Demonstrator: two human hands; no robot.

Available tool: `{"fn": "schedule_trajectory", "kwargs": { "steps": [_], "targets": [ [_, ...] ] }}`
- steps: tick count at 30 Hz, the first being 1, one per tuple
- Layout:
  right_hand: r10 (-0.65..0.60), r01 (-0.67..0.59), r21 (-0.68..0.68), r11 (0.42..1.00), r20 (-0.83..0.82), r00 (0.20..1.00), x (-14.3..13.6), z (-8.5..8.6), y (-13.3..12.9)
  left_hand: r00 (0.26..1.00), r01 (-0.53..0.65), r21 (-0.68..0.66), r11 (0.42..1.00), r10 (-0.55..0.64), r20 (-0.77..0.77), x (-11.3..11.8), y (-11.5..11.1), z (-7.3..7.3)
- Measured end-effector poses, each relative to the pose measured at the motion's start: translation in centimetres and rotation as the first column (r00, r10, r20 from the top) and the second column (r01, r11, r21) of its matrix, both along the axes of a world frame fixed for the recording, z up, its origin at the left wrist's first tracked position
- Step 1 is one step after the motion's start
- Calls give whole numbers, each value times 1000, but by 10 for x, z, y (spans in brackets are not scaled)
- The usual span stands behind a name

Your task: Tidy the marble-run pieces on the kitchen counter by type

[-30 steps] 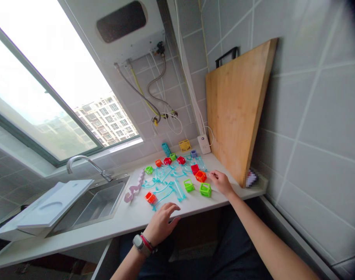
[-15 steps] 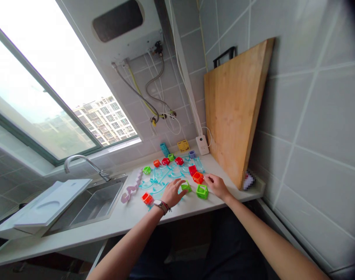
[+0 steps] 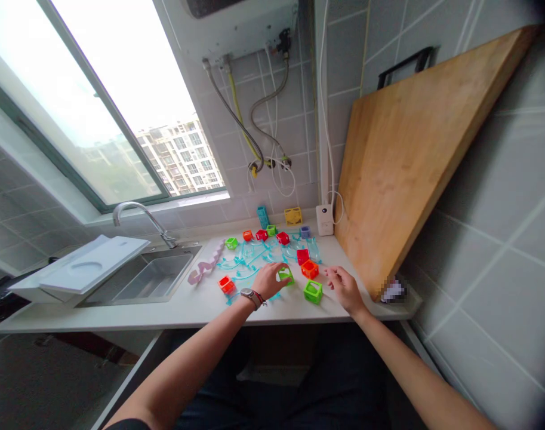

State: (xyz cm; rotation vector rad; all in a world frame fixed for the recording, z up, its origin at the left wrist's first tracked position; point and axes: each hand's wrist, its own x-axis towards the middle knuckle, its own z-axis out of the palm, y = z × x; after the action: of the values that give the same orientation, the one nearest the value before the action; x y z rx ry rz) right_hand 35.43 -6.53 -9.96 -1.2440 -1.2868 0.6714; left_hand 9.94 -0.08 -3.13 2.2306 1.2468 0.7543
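Observation:
My left hand point(image 3: 269, 280) is closed round a small green cube frame point(image 3: 286, 275), thumb and fingers at its left side. To the right, my right hand point(image 3: 344, 286) hovers over the counter with its fingers loosely apart and nothing in them. Between the hands stand another green cube point(image 3: 313, 292) and an orange cube point(image 3: 310, 270), with a red cube point(image 3: 302, 257) touching the orange one. An orange-red cube point(image 3: 226, 285) lies left of my left wrist. Clear turquoise track pieces point(image 3: 249, 257) spread behind the hands, among more small red, orange and green cubes.
A sink point(image 3: 153, 276) with a faucet point(image 3: 147, 218) and a white board point(image 3: 91, 263) lie left. Along the back stand a yellow piece point(image 3: 293, 215), a blue piece point(image 3: 262, 217) and a white plug-in box point(image 3: 325, 220). A large wooden board point(image 3: 415, 149) leans at right.
The view has shifted, with the wall board now larger. My right hand has drawn back rightward from the orange cube and its fingers have opened. My left hand stays at the green cube.

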Motion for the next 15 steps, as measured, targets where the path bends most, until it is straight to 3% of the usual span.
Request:
{"fn": "schedule_trajectory", "kwargs": {
  "steps": [3, 5, 7, 11, 12, 15],
  "targets": [
    [40, -39, -7, 999, 13, 999, -2, 1, 0, 969, -78, -83, 994, 95, 227, -3, -4, 7],
    [72, -72, -4, 997, 40, 997, -5, 3, -1, 910, -108, -173, 979, 168, 380, -6, -15, 8],
    [87, -88, 2, 996, 75, 993, -7, 5, -5, 826, -104, -283, 953, 242, 510, -11, -36, 6],
    [84, -86, 5, 996, 147, 986, -7, 5, -10, 646, -12, -488, 873, 380, 662, -24, -100, -2],
    [91, -92, 1, 996, 164, 982, -7, 4, -10, 595, 54, -547, 836, 413, 690, -28, -117, -1],
    [136, -134, -21, 991, 206, 969, -5, 3, -9, 381, 361, -692, 625, 578, 721, -43, -155, 7]
  ]
}}
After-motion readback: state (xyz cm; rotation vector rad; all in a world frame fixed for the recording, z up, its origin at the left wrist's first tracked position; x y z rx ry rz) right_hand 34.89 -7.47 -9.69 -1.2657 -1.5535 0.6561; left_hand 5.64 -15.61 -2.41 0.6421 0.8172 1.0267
